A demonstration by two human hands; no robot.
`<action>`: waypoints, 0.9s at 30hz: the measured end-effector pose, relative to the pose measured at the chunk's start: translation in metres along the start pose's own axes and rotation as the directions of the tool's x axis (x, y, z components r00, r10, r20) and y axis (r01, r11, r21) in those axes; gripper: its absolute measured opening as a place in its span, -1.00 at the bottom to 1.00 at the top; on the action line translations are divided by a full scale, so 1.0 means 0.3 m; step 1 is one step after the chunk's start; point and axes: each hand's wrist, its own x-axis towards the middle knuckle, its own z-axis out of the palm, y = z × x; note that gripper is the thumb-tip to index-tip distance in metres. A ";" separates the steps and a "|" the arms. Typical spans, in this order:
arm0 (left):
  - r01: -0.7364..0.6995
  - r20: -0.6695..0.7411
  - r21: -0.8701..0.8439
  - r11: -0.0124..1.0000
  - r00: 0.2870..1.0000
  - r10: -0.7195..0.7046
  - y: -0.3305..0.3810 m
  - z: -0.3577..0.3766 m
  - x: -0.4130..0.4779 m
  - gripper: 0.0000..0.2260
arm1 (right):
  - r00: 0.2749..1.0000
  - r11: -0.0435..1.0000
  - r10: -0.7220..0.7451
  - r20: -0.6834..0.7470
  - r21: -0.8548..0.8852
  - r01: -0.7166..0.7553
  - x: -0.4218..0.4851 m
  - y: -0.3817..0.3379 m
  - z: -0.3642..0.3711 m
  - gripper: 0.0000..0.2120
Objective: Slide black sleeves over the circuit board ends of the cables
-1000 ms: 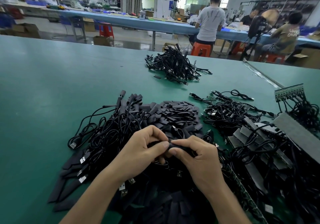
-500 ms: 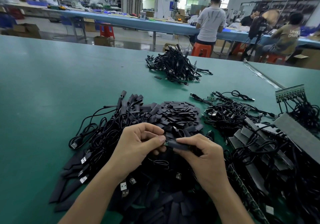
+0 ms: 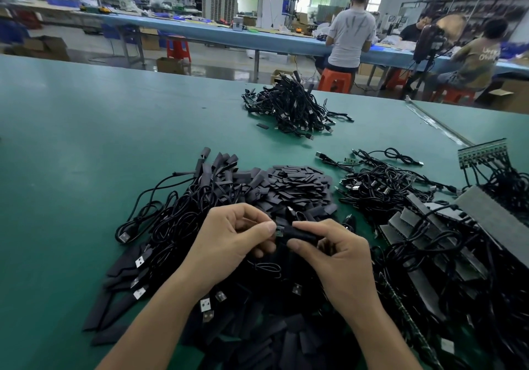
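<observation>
My left hand (image 3: 232, 241) pinches the small green circuit board end (image 3: 279, 230) of a black cable between thumb and forefinger. My right hand (image 3: 335, 252) grips a black sleeve (image 3: 300, 233) just to the right of it, with the board's tip showing at the sleeve's left mouth. Both hands hover over a heap of black cables with USB plugs (image 3: 183, 226). A pile of loose flat black sleeves (image 3: 297, 186) lies just beyond my hands. More sleeves (image 3: 274, 341) lie under my wrists.
A separate bundle of black cables (image 3: 292, 109) sits farther back on the green table (image 3: 86, 146). Tangled cables (image 3: 386, 186) and grey strips (image 3: 429, 226) crowd the right side, with a green board panel (image 3: 482, 153) at far right. People sit at a blue bench behind.
My hands have drawn slightly apart and risen. The green board end, hidden a second ago, now shows between my left fingertips and the sleeve in my right hand.
</observation>
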 end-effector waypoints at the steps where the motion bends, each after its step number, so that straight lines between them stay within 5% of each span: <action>1: -0.001 0.006 0.015 1.000 1.000 0.001 0.001 0.000 0.000 -0.97 | 1.000 1.000 0.001 -0.001 0.004 -0.001 0.000 0.000 -0.003 -0.75; 18: 0.025 0.099 0.011 1.000 0.995 -0.026 0.014 -0.013 -0.001 -0.92 | 0.995 0.992 -0.073 0.063 -0.094 0.079 0.003 0.002 -0.004 -0.75; 27: -0.024 0.038 0.004 1.000 0.999 0.024 0.011 -0.006 -0.001 -0.90 | 0.998 0.995 -0.059 0.027 -0.084 0.061 0.002 -0.008 -0.006 -0.79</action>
